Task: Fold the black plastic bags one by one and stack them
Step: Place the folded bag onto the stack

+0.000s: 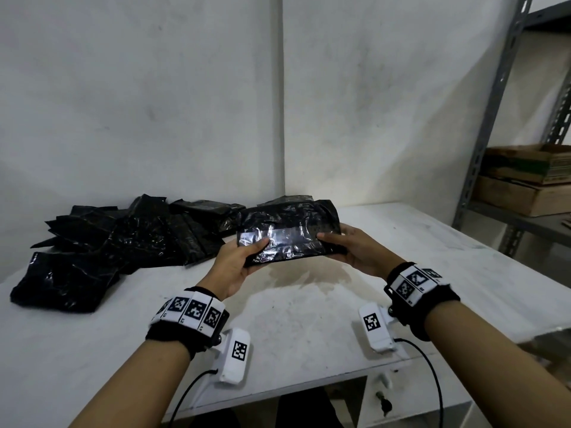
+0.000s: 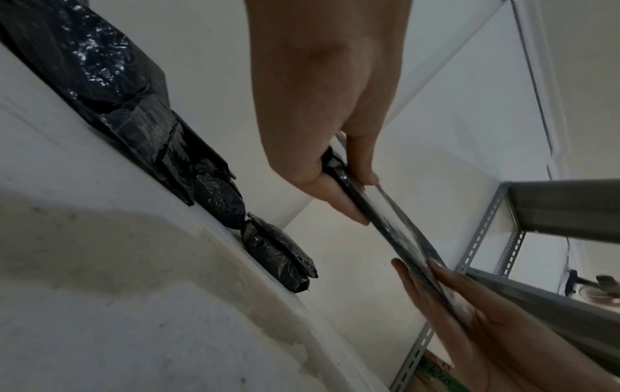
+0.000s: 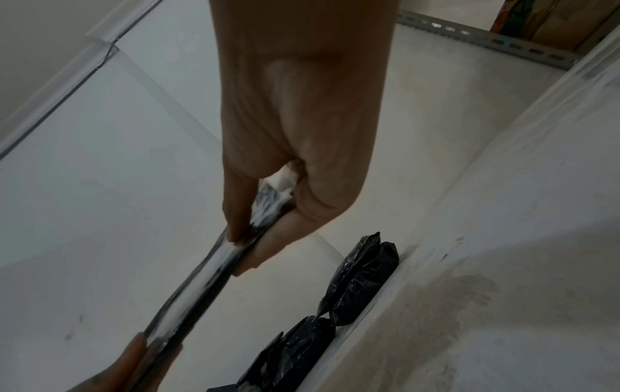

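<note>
I hold a folded black plastic bag (image 1: 287, 239) flat in the air above the white table (image 1: 293, 319). My left hand (image 1: 244, 257) grips its left end, thumb on top and fingers under. My right hand (image 1: 343, 245) grips the right end the same way. In the left wrist view the folded bag (image 2: 379, 212) shows edge-on, pinched by my left hand (image 2: 339, 180), with my right hand (image 2: 446, 291) at its far end. The right wrist view shows the folded bag (image 3: 201, 278) edge-on in my right hand (image 3: 265, 225). A pile of black bags (image 1: 117, 239) lies at the table's back left.
A folded dark bundle (image 1: 65, 282) lies at the table's left edge. More black bags (image 3: 359, 278) line the wall side of the table. A grey metal shelf (image 1: 482, 156) with cardboard boxes (image 1: 525, 180) stands to the right. White walls meet in a corner behind.
</note>
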The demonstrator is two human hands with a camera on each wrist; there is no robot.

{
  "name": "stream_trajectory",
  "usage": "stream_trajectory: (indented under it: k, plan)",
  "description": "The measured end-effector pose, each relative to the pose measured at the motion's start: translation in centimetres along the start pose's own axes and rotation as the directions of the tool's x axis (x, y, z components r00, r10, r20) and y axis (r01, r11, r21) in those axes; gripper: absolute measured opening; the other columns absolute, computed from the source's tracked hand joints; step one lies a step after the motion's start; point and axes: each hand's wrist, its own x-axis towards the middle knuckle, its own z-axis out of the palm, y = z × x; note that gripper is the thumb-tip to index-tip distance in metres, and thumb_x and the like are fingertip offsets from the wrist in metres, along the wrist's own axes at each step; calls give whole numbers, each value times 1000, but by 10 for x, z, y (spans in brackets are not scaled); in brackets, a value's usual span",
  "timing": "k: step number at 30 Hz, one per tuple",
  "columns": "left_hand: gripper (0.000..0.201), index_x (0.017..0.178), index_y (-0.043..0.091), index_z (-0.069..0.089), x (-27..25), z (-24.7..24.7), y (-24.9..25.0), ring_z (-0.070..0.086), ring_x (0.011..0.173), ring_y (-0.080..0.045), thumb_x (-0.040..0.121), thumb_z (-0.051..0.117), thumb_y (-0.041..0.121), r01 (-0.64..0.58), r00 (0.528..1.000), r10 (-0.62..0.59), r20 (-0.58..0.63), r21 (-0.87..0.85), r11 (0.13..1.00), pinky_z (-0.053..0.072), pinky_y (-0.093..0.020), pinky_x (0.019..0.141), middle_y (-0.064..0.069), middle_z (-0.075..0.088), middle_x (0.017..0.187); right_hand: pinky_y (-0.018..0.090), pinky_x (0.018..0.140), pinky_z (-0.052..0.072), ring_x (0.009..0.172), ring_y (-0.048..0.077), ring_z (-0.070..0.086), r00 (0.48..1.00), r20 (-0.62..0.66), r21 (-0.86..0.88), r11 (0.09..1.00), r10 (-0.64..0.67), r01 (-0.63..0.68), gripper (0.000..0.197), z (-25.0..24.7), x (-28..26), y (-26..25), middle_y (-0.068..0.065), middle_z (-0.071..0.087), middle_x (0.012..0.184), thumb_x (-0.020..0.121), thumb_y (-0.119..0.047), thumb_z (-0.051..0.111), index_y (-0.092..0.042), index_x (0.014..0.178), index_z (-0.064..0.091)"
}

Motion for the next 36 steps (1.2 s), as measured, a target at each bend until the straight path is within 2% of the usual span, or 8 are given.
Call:
stream_trajectory:
  k: [4,8,12,17,24,30,32,36]
  plan:
    - [19,103,7,62,2,-4,0,71,81,-14,85,65,3,-51,998,49,-29,-57,997,59,-27,63,-6,72,95,31,86,57,102,23,67,1000,17,98,995,5,-6,43,-3,-7,-4,11,66,112,85,-23,67,-4,122,61]
    - [26,112,6,59,4,-10,2,68,91,-17,86,65,5,-94,994,88,-71,-85,992,60,-33,75,-7,70,103,40,93,54,104,28,67,996,-79,237,970,-28,46,22,-9,-10,-2,11,66,117,94,-23,56,-15,110,68]
    - [28,113,6,58,6,-9,2,68,89,-17,86,65,5,-105,992,96,-85,-104,989,60,-33,75,-7,70,102,34,86,57,100,25,67,986,-154,263,960,-57,97,35,-9,-7,1,9,64,115,93,-26,59,-9,123,63]
    - [29,115,6,59,6,-8,-1,68,92,-17,86,64,5,-103,992,95,-79,-114,988,59,-35,78,-8,69,107,31,81,58,89,20,68,975,-189,270,949,-114,163,13,-2,0,4,8,66,104,95,-15,58,-9,105,66]
    - [32,118,6,57,7,-9,-3,67,93,-18,86,64,6,-102,992,91,-82,-137,985,60,-32,73,-8,69,106,24,74,58,82,14,68,978,-200,345,930,-58,125,21,-1,5,10,2,69,96,97,-15,54,-10,115,64]
    - [34,121,6,56,7,-4,-3,67,94,-18,87,63,5,-106,993,97,-62,-170,980,60,-30,71,-9,68,110,22,68,58,60,4,63,971,-238,397,909,-32,127,7,1,11,14,1,67,78,95,-15,57,-14,90,52]
    - [32,119,6,56,7,-4,-3,68,93,-17,88,63,5,-105,994,96,-59,-172,979,60,-29,71,-8,68,109,20,68,58,61,4,64,973,-227,383,915,-39,126,4,0,9,14,1,68,80,96,-14,55,-12,97,58]
    - [26,113,8,58,7,-6,-4,69,90,-17,88,62,3,-104,993,93,-68,-176,979,60,-29,68,-8,69,106,20,71,57,76,5,70,982,-187,368,924,-41,108,22,0,5,12,1,73,94,97,-13,53,-6,116,62]
